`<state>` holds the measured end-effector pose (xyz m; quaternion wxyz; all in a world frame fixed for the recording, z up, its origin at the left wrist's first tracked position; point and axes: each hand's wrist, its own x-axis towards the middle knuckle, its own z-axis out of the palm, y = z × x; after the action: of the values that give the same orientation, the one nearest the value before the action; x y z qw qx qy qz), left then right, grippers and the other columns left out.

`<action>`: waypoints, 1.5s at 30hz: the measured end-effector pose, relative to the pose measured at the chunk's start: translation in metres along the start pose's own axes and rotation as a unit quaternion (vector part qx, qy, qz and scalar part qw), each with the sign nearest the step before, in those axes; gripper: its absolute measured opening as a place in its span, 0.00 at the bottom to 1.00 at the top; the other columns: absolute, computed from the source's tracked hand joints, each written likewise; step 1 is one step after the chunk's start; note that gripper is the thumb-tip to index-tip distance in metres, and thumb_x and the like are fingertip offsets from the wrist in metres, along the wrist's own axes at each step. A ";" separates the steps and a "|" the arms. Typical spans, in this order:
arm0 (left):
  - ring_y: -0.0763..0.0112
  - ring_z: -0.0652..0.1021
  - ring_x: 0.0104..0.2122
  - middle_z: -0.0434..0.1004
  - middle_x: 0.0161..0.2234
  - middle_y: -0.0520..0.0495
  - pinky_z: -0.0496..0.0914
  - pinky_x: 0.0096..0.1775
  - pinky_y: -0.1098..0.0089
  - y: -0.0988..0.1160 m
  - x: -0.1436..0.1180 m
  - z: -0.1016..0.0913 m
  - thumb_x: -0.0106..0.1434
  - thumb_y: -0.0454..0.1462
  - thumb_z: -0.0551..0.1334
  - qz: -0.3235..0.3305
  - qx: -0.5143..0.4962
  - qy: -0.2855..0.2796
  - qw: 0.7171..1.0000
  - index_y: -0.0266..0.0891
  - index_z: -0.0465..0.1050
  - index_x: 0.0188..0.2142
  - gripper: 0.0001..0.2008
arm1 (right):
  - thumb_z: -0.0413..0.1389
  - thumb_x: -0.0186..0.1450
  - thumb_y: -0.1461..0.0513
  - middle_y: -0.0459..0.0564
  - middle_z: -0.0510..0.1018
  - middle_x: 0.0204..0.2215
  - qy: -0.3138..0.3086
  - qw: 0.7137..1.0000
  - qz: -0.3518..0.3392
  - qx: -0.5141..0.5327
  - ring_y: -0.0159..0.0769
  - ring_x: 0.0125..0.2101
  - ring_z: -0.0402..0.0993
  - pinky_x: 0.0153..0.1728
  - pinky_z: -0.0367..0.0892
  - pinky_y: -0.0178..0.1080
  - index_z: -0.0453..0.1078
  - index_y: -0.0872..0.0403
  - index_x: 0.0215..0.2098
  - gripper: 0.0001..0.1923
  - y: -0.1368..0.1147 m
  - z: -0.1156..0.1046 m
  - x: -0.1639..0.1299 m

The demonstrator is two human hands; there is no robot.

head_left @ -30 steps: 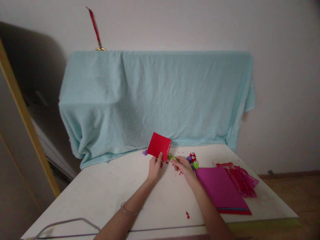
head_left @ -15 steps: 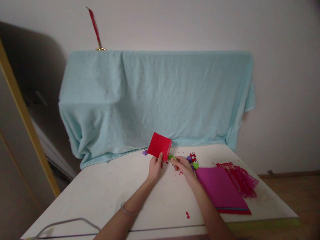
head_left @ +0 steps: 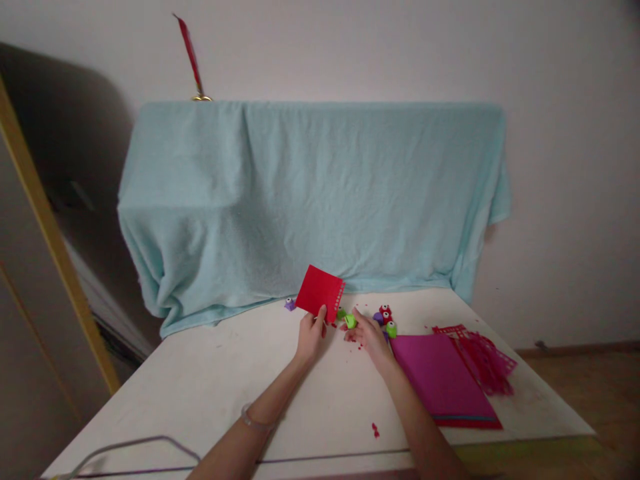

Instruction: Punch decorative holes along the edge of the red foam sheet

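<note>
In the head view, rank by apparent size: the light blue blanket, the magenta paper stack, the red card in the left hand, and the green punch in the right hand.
1. light blue blanket
2. magenta paper stack
3. red card, held by the left hand
4. green punch, in the right hand

The stack lies nearer the camera, though its lead looks clear.

Pale wall point(head_left: 550, 133); light-blue blanket point(head_left: 310, 193) over furniture; white table point(head_left: 200, 380); wooden floor point(head_left: 590, 380).

Dim, soft, flat light; curved edges
</note>
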<state>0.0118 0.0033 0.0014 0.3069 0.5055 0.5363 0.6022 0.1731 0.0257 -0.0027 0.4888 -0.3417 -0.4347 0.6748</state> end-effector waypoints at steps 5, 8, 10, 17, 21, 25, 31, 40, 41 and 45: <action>0.75 0.65 0.16 0.64 0.14 0.52 0.57 0.21 0.73 -0.002 0.000 0.001 0.62 0.57 0.54 0.000 -0.013 0.003 1.000 0.36 0.65 0.19 0.28 | 0.57 0.61 0.46 0.56 0.79 0.24 0.025 0.998 0.035 0.050 0.39 0.21 0.76 0.26 0.71 0.39 0.71 0.58 0.30 0.22 0.000 -0.004 0.002; 0.75 0.65 0.16 0.65 0.15 0.52 0.57 0.21 0.73 -0.003 0.000 0.001 0.62 0.56 0.55 -0.003 -0.014 0.005 1.000 0.36 0.66 0.20 0.27 | 0.55 0.62 0.45 0.57 0.78 0.24 0.039 0.996 0.046 0.063 0.39 0.21 0.76 0.24 0.71 0.39 0.71 0.58 0.30 0.23 0.000 -0.007 0.004; 0.75 0.65 0.16 0.65 0.15 0.51 0.57 0.21 0.73 -0.004 0.000 0.001 0.62 0.56 0.55 -0.007 -0.011 0.007 1.000 0.36 0.66 0.20 0.27 | 0.53 0.63 0.45 0.58 0.79 0.24 0.043 0.995 0.053 0.076 0.39 0.21 0.75 0.22 0.69 0.38 0.70 0.58 0.31 0.23 -0.001 -0.008 0.004; 0.75 0.65 0.16 0.65 0.15 0.51 0.57 0.20 0.74 0.000 -0.001 0.001 0.62 0.56 0.55 -0.004 -0.023 0.001 1.000 0.36 0.66 0.20 0.26 | 0.52 0.65 0.46 0.56 0.78 0.23 0.039 0.992 0.061 0.105 0.37 0.19 0.73 0.22 0.67 0.38 0.69 0.57 0.30 0.21 -0.003 -0.009 0.003; 0.75 0.65 0.16 0.65 0.15 0.52 0.57 0.21 0.73 0.001 -0.001 0.001 0.61 0.56 0.55 -0.001 -0.022 0.002 1.000 0.36 0.66 0.20 0.27 | 0.52 0.63 0.44 0.54 0.77 0.21 0.032 0.993 0.063 0.097 0.37 0.18 0.71 0.20 0.64 0.37 0.68 0.56 0.31 0.23 -0.007 -0.008 0.002; 0.75 0.64 0.16 0.64 0.14 0.52 0.57 0.20 0.73 -0.001 0.000 0.001 0.62 0.56 0.55 0.004 -0.019 -0.006 1.000 0.37 0.65 0.20 0.27 | 0.53 0.62 0.42 0.50 0.75 0.19 0.024 0.993 0.070 0.089 0.30 0.12 0.62 0.14 0.52 0.32 0.68 0.56 0.31 0.25 -0.011 -0.007 -0.001; 0.74 0.65 0.16 0.64 0.14 0.51 0.57 0.21 0.73 -0.003 0.001 0.001 0.62 0.56 0.55 -0.008 0.002 -0.014 1.000 0.37 0.65 0.18 0.27 | 0.50 0.59 0.38 0.39 0.61 0.12 -0.005 0.996 0.074 0.054 0.25 0.09 0.46 0.13 0.39 0.32 0.67 0.54 0.34 0.29 -0.015 -0.006 -0.003; 0.74 0.65 0.16 0.64 0.13 0.51 0.57 0.21 0.73 -0.006 -0.001 0.002 0.63 0.55 0.54 -0.002 0.001 -0.017 1.000 0.37 0.66 0.18 0.27 | 0.50 0.60 0.39 0.37 0.53 0.12 -0.011 0.995 0.061 0.083 0.25 0.11 0.42 0.13 0.38 0.32 0.66 0.53 0.31 0.26 -0.015 -0.007 -0.004; 0.74 0.65 0.16 0.64 0.13 0.52 0.57 0.21 0.73 -0.006 -0.001 0.002 0.63 0.55 0.54 -0.002 -0.001 -0.019 1.000 0.37 0.65 0.18 0.27 | 0.51 0.61 0.40 0.37 0.52 0.12 -0.013 0.994 0.060 0.091 0.25 0.11 0.42 0.14 0.38 0.32 0.66 0.53 0.30 0.25 -0.015 -0.007 -0.004; 0.74 0.65 0.16 0.65 0.14 0.51 0.57 0.21 0.73 -0.004 -0.001 0.002 0.63 0.55 0.54 -0.002 -0.006 -0.025 1.000 0.37 0.66 0.19 0.26 | 0.51 0.61 0.40 0.37 0.52 0.12 -0.015 0.994 0.060 0.093 0.24 0.11 0.42 0.13 0.38 0.31 0.65 0.53 0.29 0.25 -0.015 -0.008 -0.004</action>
<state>0.0128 0.0043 -0.0029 0.3242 0.5179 0.5258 0.5918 0.1865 0.0257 0.0079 0.4706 -0.3101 -0.3565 0.7452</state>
